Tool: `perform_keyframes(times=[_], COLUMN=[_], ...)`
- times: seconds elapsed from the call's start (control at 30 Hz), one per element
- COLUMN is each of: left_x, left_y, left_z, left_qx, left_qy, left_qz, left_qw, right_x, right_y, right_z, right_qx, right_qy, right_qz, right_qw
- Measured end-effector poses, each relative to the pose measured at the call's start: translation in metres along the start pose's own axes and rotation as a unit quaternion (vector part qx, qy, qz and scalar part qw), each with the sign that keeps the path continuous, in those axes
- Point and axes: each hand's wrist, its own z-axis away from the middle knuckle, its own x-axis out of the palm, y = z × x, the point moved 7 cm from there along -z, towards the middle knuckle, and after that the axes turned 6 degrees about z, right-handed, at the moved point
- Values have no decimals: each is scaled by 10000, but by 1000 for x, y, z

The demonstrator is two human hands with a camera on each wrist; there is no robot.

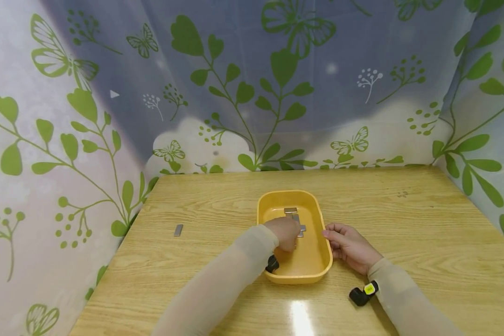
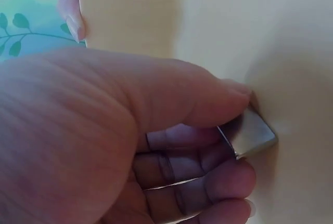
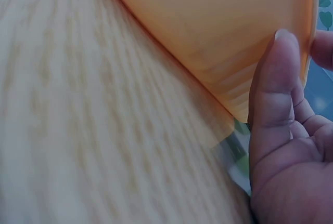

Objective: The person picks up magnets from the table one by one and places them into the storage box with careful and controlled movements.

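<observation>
My left hand (image 1: pixel 284 232) reaches down into a yellow-orange plastic tray (image 1: pixel 306 268). In the left wrist view, its thumb and fingers pinch a small shiny metal block (image 2: pixel 254 134) at the tray's surface. Several similar flat metal pieces (image 1: pixel 290 211) lie in the tray just beyond and beside the fingers, some partly hidden by the hand. At the tray's right side, my right hand (image 1: pixel 353 247) holds the rim between its thumb (image 3: pixel 278 73) and a finger.
One grey metal piece (image 1: pixel 178 230) lies alone on the wood-grain table (image 1: pixel 210 200), left of the tray. A leaf-and-butterfly patterned cloth (image 1: pixel 235 116) hangs behind the table and along both sides.
</observation>
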Motion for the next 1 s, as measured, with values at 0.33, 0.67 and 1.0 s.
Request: perform_keyframes(times=[0.33,0.67,1.0], left_x=[1,-1,-7], left_y=[0,-2,-4], left_z=[-3,-2,0], left_qx=[-45,-83,-211], left_qy=[110,291,541], left_qz=[-124,-25,-99], left_qw=[9999,9995,9983], right_x=[0,0,0], right_y=[0,-1,-1], right_z=[0,0,1], right_qx=[-16,-19,-27], right_qy=[20,6,10], right_qz=[15,4,40], right_qw=[10000,10000,10000])
